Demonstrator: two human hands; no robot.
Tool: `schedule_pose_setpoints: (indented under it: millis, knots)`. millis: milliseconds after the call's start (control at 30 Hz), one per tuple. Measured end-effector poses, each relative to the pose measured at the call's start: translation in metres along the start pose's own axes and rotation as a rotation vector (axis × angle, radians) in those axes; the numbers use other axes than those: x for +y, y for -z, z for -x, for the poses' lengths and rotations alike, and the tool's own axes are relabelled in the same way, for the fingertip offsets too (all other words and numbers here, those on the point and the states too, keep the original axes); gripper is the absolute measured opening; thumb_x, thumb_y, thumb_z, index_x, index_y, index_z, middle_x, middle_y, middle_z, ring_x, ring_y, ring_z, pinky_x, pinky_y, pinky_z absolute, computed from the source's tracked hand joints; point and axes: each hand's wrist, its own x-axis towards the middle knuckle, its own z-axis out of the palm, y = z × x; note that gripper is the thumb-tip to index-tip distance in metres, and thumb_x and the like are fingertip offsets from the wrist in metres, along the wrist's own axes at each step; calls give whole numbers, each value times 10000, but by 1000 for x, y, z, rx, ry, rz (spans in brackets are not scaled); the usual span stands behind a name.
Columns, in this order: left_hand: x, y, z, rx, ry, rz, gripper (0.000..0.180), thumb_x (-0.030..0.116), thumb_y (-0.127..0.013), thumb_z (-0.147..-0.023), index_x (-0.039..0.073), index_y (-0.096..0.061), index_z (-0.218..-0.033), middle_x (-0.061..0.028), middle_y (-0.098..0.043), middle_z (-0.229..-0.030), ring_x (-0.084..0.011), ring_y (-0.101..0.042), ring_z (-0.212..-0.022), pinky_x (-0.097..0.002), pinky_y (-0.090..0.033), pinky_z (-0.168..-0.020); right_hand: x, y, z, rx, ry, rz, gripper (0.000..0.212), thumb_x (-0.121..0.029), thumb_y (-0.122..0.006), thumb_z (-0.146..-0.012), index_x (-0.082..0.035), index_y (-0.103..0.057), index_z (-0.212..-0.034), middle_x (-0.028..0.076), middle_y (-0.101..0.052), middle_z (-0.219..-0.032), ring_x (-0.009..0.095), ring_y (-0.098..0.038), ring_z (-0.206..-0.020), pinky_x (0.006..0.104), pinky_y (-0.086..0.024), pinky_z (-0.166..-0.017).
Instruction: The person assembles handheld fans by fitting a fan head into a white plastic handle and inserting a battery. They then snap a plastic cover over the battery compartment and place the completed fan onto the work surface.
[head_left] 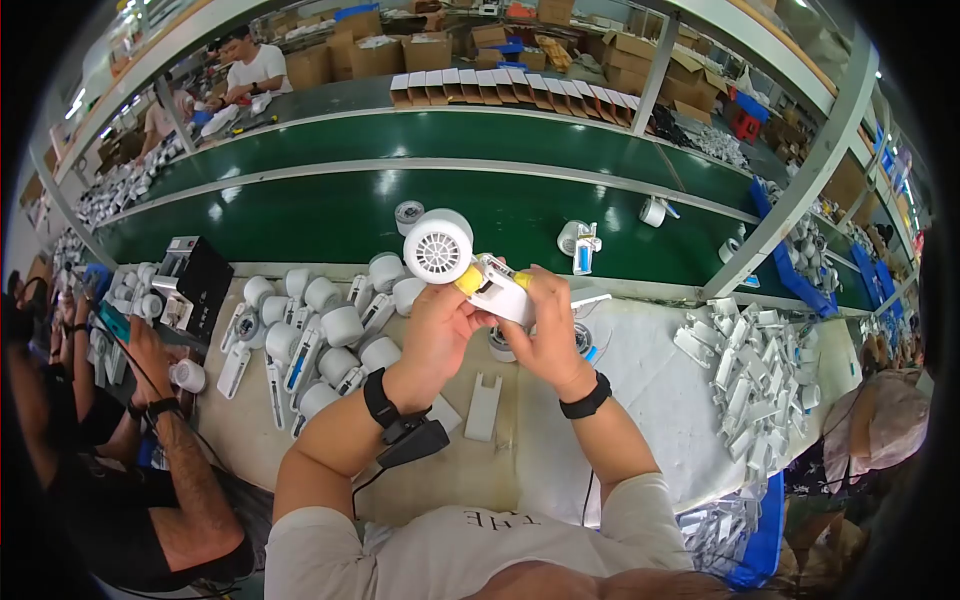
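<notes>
Both my hands hold up a white handheld fan above the worktable [560, 460]. Its round head [438, 248] has a slotted grille and sits at upper left; the handle [508, 298] slants down to the right. My left hand [436, 335] is closed on the handle near the head, and my right hand [548, 335] grips the handle's other end. Yellow covers show on some fingertips. Below my hands lies a loose white handle shell [484, 407]. Partly hidden behind my right hand are a round fan part and another white shell piece [590, 297].
Several white fans [340, 326] crowd the table on the left, near a black box-shaped device [192, 285]. White shells [750, 375] are heaped at right. Beyond runs a green conveyor belt [330, 212] carrying a few fans, with a blue tray [795, 260]. A co-worker's arm [185, 460] works at left.
</notes>
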Motion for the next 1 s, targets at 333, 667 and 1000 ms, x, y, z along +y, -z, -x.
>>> schedule_pose_setpoints:
  millis: [333,667,1000]
  knots:
    - [1,4,-8,-151,31,-74,320,195,-481,-888,43,-470,-1169,-96,-547,-1151,-158,-577,-935,-263,-493,-674,-6,8,2,29,-81,-91,561,-9,-659,-646,-11,-412,-1150,184,-429,-1104,373,-469,-1040,439,-379,-918]
    - [-15,9,-17,-140,-130,-13,326,21,-476,-860,10,-459,-1186,-155,-513,-1186,-241,-520,-1081,-372,-448,-909,-14,17,-8,4,-44,170,570,100,-614,-642,-11,-412,-1163,195,-441,-1191,375,-456,-1093,409,-413,-900]
    - [1,0,-17,-47,-167,-34,272,89,-568,-844,2,-518,-1096,-97,-573,-1074,-196,-578,-964,-337,-523,-775,-2,30,5,-65,426,328,533,73,-643,-644,-67,-450,-1120,161,-524,-1176,329,-461,-1154,392,-392,-931]
